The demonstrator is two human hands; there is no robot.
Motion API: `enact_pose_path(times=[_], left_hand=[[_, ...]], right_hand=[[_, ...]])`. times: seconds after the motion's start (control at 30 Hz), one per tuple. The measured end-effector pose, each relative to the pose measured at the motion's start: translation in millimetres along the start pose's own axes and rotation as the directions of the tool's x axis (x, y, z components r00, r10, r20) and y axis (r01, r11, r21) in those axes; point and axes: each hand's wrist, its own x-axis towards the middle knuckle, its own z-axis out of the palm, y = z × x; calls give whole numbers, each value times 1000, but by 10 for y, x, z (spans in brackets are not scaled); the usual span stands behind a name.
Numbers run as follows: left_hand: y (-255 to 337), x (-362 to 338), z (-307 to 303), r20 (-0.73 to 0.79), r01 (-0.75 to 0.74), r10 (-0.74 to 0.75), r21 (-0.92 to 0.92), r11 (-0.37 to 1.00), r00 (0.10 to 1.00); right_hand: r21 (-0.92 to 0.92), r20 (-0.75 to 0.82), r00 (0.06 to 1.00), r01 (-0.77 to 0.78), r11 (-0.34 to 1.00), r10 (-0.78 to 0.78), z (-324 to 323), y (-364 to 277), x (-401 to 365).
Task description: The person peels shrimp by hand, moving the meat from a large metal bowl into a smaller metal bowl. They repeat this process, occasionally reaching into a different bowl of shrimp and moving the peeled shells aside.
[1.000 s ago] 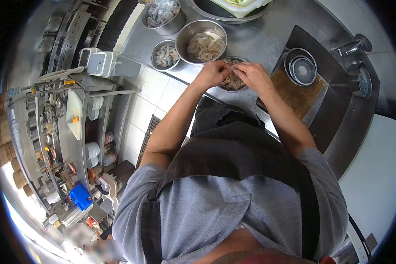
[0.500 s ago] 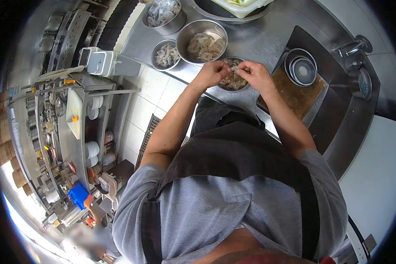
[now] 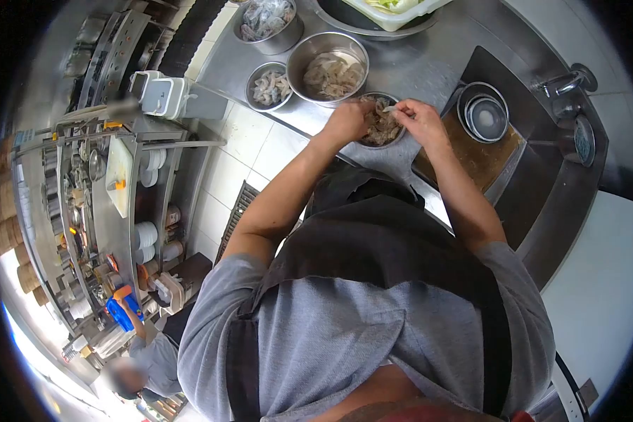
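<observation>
My left hand [image 3: 347, 122] is closed at the left rim of a metal bowl of shrimp shells [image 3: 382, 131]. What its fingertips hold, if anything, is hidden. Over the right side of that bowl, my right hand [image 3: 422, 122] pinches a pale shrimp [image 3: 390, 109] between thumb and fingers. Just behind my left hand stands a larger metal bowl [image 3: 292, 69] with whole grey shrimp [image 3: 334, 75] in it. To its left, a small metal bowl [image 3: 250, 93] contains peeled shrimp [image 3: 271, 88].
A metal pot [image 3: 278, 43] with plastic-wrapped contents stands at the back left of the steel counter [image 3: 422, 67]. A white basket [image 3: 401, 15] of greens sits on a wide pan behind. Nested bowls [image 3: 485, 116] and a faucet [image 3: 573, 79] are at the right. A co-worker [image 3: 155, 369] stands lower left by shelves.
My hands have moved apart over the shell bowl, the left lowering toward its rim. The pale shrimp stays in my right fingers. The co-worker has moved further into view.
</observation>
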Motion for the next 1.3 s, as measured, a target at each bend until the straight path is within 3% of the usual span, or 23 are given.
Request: enact_pose_path(times=[0.03,0.1,0.2,0.23,0.27,0.3,0.37,0.4,0.47,0.5,0.57,0.6,0.7,0.77,0.8,0.97,1.03,1.1,1.17,1.23,1.27,1.3], left_hand=[[-21,3,50,39,-80,76,118,990,996],[-4,-3,43,64,-68,59,155,986,996],[191,-35,-82,-75,-24,11,-180,983,997],[183,-29,-84,-35,-54,48,-213,975,998],[186,-28,-88,153,110,-67,-289,951,986],[141,-50,-26,62,4,11,-232,973,998],[232,-78,-155,197,134,-85,-250,959,977],[-8,-30,90,119,-77,119,-312,947,986],[-59,-27,141,29,-105,120,-304,947,992],[-25,-50,121,-9,3,-6,-360,933,1000],[-8,-65,-50,60,141,-128,-320,937,990],[-93,-45,-13,20,159,-161,-319,934,987],[-208,-138,0,-92,145,-189,-356,923,978],[-117,-249,-203,-24,241,-281,-448,861,959],[-280,-218,-30,-107,203,-260,-378,903,960],[-484,-296,23,-104,214,-277,-403,890,955],[-464,-280,-12,-116,191,-255,-398,897,960],[-439,-291,-80,-6,213,-245,-474,855,970],[-563,-267,-11,-72,175,-216,-366,914,974],[-525,-335,-345,-14,239,-284,-499,833,959],[-717,-312,-276,-114,167,-229,-397,902,967],[-740,-309,-445,-75,251,-303,-394,884,950]], right_hand=[[-43,8,999,51,998,-51,-5,-7,-12],[-84,21,994,108,991,-107,-8,-59,-36],[-116,82,986,156,981,-147,26,-201,-79],[-160,77,978,203,966,-193,38,-221,-73],[-197,81,965,260,945,-249,69,-253,-63],[-223,74,954,301,927,-291,103,-267,-58],[-241,76,946,323,915,-314,171,-355,-61],[-242,127,953,300,923,-276,173,-349,-35],[-324,122,936,352,878,-331,232,-258,46],[-277,114,939,345,897,-326,268,-301,55],[-191,117,895,445,875,-430,302,-184,129],[-176,153,875,482,859,-460,317,-152,189],[-130,155,889,452,883,-432,328,-112,218],[-83,233,884,433,898,-405,342,-145,255],[-80,229,883,436,896,-409,367,-169,286],[-19,296,825,510,860,-482,445,-324,259],[-26,285,830,506,862,-479,418,-374,222],[-36,273,838,499,866,-472,392,-421,192],[-76,291,858,462,884,-423,324,-434,134],[-96,283,847,491,866,-449,264,-409,103],[-123,265,856,486,865,-444,257,-373,70],[-154,245,865,481,863,-438,260,-337,65]])
